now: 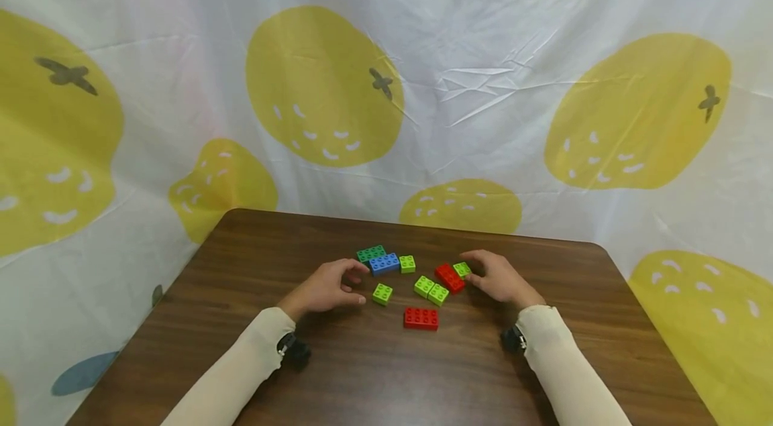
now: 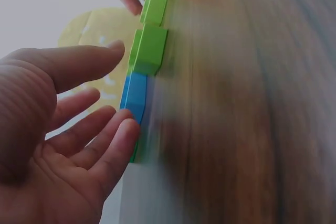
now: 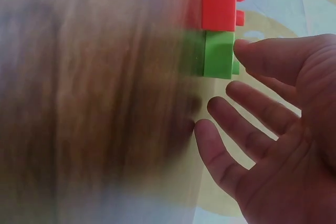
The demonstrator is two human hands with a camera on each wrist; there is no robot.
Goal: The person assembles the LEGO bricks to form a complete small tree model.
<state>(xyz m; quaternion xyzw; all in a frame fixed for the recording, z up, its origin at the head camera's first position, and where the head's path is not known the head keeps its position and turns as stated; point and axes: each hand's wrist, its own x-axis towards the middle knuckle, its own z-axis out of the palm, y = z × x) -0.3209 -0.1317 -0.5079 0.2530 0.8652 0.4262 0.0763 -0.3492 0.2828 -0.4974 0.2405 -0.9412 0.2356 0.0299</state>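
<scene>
My left hand (image 1: 329,286), thumb and fingers spread apart, is just left of a blue brick (image 1: 384,263) and a lime brick (image 1: 382,294). Nothing lies in its grasp; the left wrist view shows the loosely bent fingers (image 2: 113,148). A dark green brick (image 1: 371,253) sits behind the blue one. My right hand (image 1: 496,277) is beside a small lime brick (image 1: 461,270) and a red brick (image 1: 449,277). In the right wrist view its thumb is at the lime brick (image 3: 218,55); whether they touch I cannot tell. Its other fingers are spread.
Between the hands lie two lime bricks (image 1: 431,290) side by side, another lime brick (image 1: 407,263) against the blue one, and a red brick (image 1: 421,318) nearer the front. The brown wooden table (image 1: 374,379) ends at a fruit-patterned curtain (image 1: 459,97) behind it.
</scene>
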